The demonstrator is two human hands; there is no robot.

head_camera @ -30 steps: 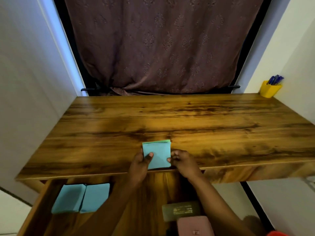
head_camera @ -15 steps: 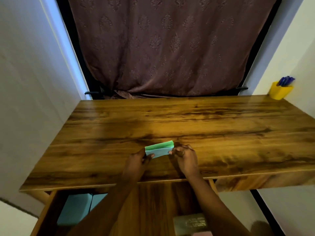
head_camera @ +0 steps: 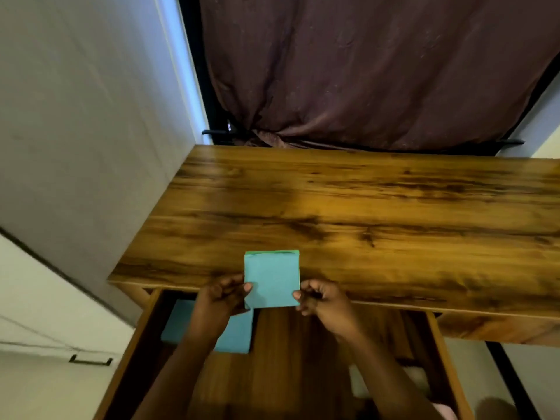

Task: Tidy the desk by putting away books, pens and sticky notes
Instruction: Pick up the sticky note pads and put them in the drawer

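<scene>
At the near edge of the wooden bench, a blue sticky-note pad with a green layer showing at its far edge is held face up over the bench lip; the left grip pinches its left side, thumb on top; the right grip pinches its right side; below, the open drawer holds more blue pads at its left, partly hidden by the left forearm; a brown curtain hangs behind the bench.

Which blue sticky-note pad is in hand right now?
The green-edged pad, pinched by the left hand and right hand at the desk front; the other blue pads lie in the open drawer.
</scene>
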